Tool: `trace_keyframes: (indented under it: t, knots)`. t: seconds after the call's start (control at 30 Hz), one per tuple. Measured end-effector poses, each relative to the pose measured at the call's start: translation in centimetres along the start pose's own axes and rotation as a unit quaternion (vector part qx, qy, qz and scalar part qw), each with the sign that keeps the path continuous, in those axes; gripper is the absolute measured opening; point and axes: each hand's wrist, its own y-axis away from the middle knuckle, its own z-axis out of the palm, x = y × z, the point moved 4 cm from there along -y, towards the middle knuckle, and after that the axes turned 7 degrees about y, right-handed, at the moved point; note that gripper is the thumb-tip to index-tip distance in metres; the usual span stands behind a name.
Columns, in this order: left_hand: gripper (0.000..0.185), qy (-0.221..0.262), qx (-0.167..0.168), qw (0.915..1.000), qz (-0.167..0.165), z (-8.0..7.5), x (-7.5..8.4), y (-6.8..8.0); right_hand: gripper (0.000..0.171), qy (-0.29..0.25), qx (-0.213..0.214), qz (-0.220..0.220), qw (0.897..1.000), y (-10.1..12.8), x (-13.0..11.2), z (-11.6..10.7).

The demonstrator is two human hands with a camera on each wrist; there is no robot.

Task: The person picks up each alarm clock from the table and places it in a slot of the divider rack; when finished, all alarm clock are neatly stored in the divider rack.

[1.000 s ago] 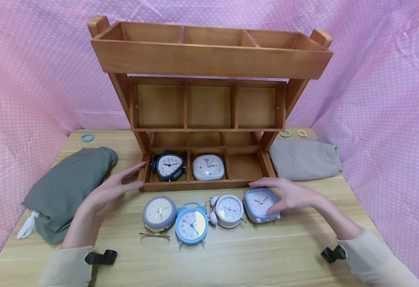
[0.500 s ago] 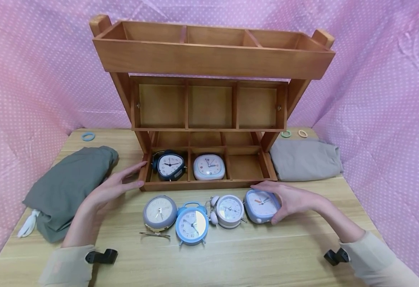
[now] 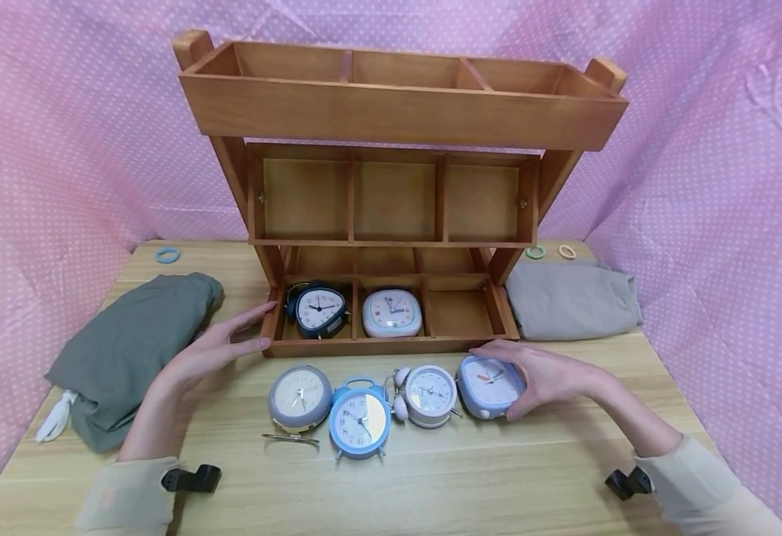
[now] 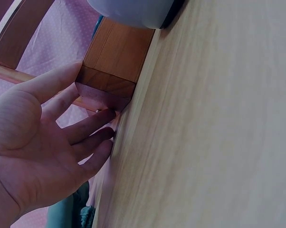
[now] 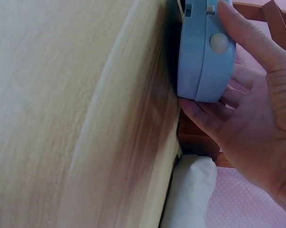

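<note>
My right hand (image 3: 551,378) holds a blue square alarm clock (image 3: 491,385) by its right side, thumb at the near edge and fingers at the far edge. In the right wrist view the blue clock (image 5: 204,57) stands close to the tabletop. With fairly straight fingers, my left hand (image 3: 213,350) touches the lower left corner of a brown wooden shelf (image 3: 391,346). Its bottom tray holds a dark triangular clock (image 3: 319,310) and a white rounded clock (image 3: 392,313). Left of the held clock lie a white twin-bell clock (image 3: 429,394), a light blue clock (image 3: 360,423) and a grey-blue round clock (image 3: 300,398).
A dark green cloth bag (image 3: 136,350) lies left of the shelf, and a folded grey cloth (image 3: 574,301) lies to the right. Small rings, such as a blue ring (image 3: 167,255), sit at the back. Pink dotted fabric (image 3: 719,186) hangs behind the table.
My right thumb has shifted from the clock's face to its lower right edge. The clocks and my left hand keep their places; the head view has drifted slightly.
</note>
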Motion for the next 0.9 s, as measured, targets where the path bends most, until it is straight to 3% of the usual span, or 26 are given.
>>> trace_keyframes:
  t: [0.53, 0.9]
  knots:
    - [0.076, 0.002, 0.004, 1.0, -0.007, 0.0, -0.1, 0.1, 0.098, 0.006, 0.015, -0.005, 1.0, 0.3, -0.1, -0.5]
    - [0.076, 0.0, 0.005, 1.0, -0.005, 0.0, -0.1, 0.1, 0.098, 0.04, 0.05, -0.013, 0.998, 0.7, -1.0, -4.5]
